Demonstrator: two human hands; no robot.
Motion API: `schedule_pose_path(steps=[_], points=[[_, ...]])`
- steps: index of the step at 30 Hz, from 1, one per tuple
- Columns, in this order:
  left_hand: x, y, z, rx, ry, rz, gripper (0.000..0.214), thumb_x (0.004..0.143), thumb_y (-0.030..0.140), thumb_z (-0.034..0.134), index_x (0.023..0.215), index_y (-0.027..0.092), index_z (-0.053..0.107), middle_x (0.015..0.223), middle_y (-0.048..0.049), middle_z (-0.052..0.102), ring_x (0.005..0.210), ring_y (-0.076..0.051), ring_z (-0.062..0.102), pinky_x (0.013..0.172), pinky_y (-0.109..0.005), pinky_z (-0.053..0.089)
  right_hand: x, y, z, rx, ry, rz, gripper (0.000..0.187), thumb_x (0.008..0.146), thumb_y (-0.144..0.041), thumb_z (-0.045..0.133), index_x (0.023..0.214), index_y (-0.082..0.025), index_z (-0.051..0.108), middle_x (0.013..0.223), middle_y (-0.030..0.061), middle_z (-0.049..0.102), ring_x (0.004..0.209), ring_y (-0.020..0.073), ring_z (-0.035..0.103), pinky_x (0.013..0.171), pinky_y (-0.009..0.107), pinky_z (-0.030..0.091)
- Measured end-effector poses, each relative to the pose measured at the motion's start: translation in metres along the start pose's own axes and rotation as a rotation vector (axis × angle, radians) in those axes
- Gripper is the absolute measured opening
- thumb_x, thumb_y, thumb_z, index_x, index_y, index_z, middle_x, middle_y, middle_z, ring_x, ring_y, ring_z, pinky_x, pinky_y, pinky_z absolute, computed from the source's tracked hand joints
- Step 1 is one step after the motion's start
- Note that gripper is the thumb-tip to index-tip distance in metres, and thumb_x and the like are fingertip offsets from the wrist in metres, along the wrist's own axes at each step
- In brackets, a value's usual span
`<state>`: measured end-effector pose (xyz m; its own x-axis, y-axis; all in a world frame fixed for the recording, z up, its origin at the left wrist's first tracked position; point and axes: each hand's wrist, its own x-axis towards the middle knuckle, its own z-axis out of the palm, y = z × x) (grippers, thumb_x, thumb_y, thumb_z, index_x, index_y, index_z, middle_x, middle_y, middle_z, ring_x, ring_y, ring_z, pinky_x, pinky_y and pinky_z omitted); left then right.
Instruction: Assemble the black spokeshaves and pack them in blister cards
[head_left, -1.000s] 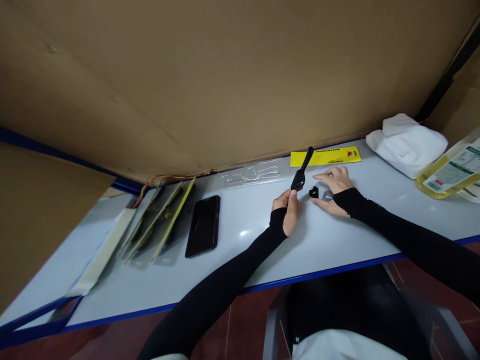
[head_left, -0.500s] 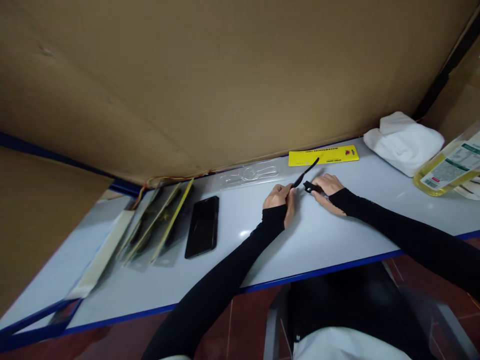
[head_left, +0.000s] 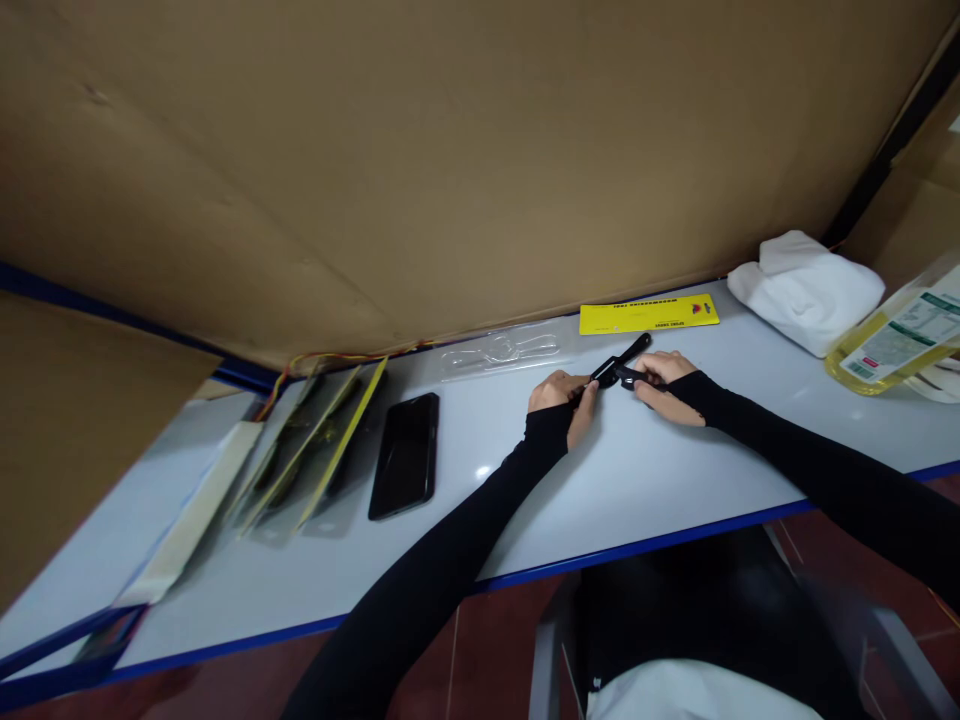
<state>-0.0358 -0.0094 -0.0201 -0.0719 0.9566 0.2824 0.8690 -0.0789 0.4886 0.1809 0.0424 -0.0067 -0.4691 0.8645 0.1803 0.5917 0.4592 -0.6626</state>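
Over the table, my left hand (head_left: 561, 395) is closed around one handle of a black spokeshave (head_left: 639, 347), whose other handle points away to the upper right. A pale slot shows in its middle. My right hand (head_left: 664, 375) pinches a small black part (head_left: 628, 379) against or right beside the spokeshave's middle; I cannot tell whether they touch. Behind the tool lies a yellow card (head_left: 649, 314) printed with woodworking tool wording. To its left is an empty clear plastic blister shell (head_left: 499, 348).
A black phone (head_left: 405, 455) lies left of my hands. Further left are several packaged items with yellow cards (head_left: 341, 445). A white cloth bundle (head_left: 806, 290) and a bottle of yellow liquid (head_left: 885, 345) stand at the right. A cardboard wall (head_left: 450, 180) rises behind the table.
The spokeshave has turned so its slotted face shows. My right hand's small black part has come up to the tool's middle, where before there was a gap between them.
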Motion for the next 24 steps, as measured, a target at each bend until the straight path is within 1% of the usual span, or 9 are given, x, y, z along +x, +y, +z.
schedule_pose_path(steps=[4,6,9,11,13,15,18,20,24], points=[[0.004,-0.008,0.002,-0.045,0.086,0.035,0.02,0.09,0.035,0.072,0.098,0.022,0.085,0.085,-0.0056,0.071,0.067,-0.019,0.06,0.074,-0.036,0.054,0.0,-0.006,0.001,0.02,-0.02,-0.01,0.019,0.087,-0.032,0.057,0.072,-0.024,0.049,0.063,-0.0034,0.053,0.067,0.0161,0.048,0.081,0.033,0.037],[0.003,-0.01,-0.002,-0.025,0.166,0.109,0.026,0.087,0.038,0.076,0.104,0.02,0.084,0.093,-0.0084,0.072,0.078,-0.024,0.063,0.08,-0.04,0.057,0.0,-0.008,0.004,0.001,-0.013,0.022,0.02,0.087,-0.029,0.056,0.07,-0.023,0.047,0.062,-0.0035,0.052,0.068,0.0162,0.048,0.085,0.034,0.036],[0.0,-0.005,-0.013,-0.02,0.254,0.364,0.049,0.082,0.046,0.082,0.123,0.019,0.078,0.106,-0.0125,0.07,0.098,-0.03,0.062,0.088,-0.045,0.058,-0.001,-0.014,0.007,0.028,-0.029,0.057,0.02,0.087,-0.028,0.056,0.069,-0.022,0.049,0.061,-0.0042,0.051,0.067,0.0155,0.047,0.089,0.036,0.036],[-0.004,0.001,-0.019,-0.101,0.219,0.553,0.056,0.083,0.047,0.084,0.132,0.022,0.074,0.111,-0.0122,0.07,0.098,-0.027,0.061,0.088,-0.044,0.059,-0.005,-0.018,0.007,0.087,-0.068,0.085,0.019,0.087,-0.03,0.056,0.07,-0.022,0.053,0.059,-0.0048,0.05,0.065,0.0151,0.047,0.089,0.036,0.037],[-0.01,0.009,-0.021,-0.212,0.152,0.663,0.049,0.088,0.044,0.082,0.132,0.025,0.075,0.109,-0.0104,0.071,0.095,-0.024,0.063,0.082,-0.038,0.06,-0.009,-0.022,0.004,0.209,-0.149,0.083,0.017,0.088,-0.032,0.055,0.075,-0.021,0.059,0.06,-0.0044,0.053,0.063,0.0149,0.048,0.083,0.034,0.039],[-0.016,0.014,-0.02,-0.307,0.106,0.644,0.036,0.093,0.04,0.077,0.128,0.027,0.078,0.108,-0.0089,0.073,0.089,-0.02,0.066,0.069,-0.031,0.06,-0.013,-0.025,0.0,0.372,-0.239,0.063,0.02,0.09,-0.037,0.054,0.083,-0.02,0.062,0.064,-0.003,0.059,0.062,0.0147,0.05,0.073,0.031,0.039],[-0.022,0.016,-0.017,-0.469,0.05,0.456,0.03,0.096,0.04,0.075,0.122,0.027,0.081,0.108,-0.0065,0.074,0.067,-0.012,0.067,0.054,-0.024,0.058,-0.015,-0.027,-0.005,0.56,-0.306,0.044,0.031,0.093,-0.048,0.054,0.086,-0.019,0.063,0.073,0.0014,0.067,0.065,0.015,0.053,0.064,0.029,0.038],[-0.023,0.015,-0.016,-0.571,0.015,0.319,0.031,0.095,0.043,0.076,0.12,0.026,0.082,0.107,-0.0052,0.075,0.055,-0.008,0.065,0.051,-0.024,0.059,-0.016,-0.028,-0.006,0.584,-0.273,0.026,0.036,0.095,-0.052,0.055,0.085,-0.018,0.065,0.077,0.0037,0.071,0.064,0.014,0.051,0.063,0.028,0.037],[-0.021,0.014,-0.016,-0.666,-0.032,0.166,0.034,0.091,0.046,0.08,0.115,0.024,0.084,0.107,-0.0061,0.076,0.056,-0.011,0.071,0.049,-0.024,0.061,-0.017,-0.03,-0.006,0.541,-0.186,-0.005,0.038,0.097,-0.054,0.056,0.086,-0.018,0.063,0.078,0.0031,0.07,0.059,0.0116,0.044,0.06,0.027,0.033]])
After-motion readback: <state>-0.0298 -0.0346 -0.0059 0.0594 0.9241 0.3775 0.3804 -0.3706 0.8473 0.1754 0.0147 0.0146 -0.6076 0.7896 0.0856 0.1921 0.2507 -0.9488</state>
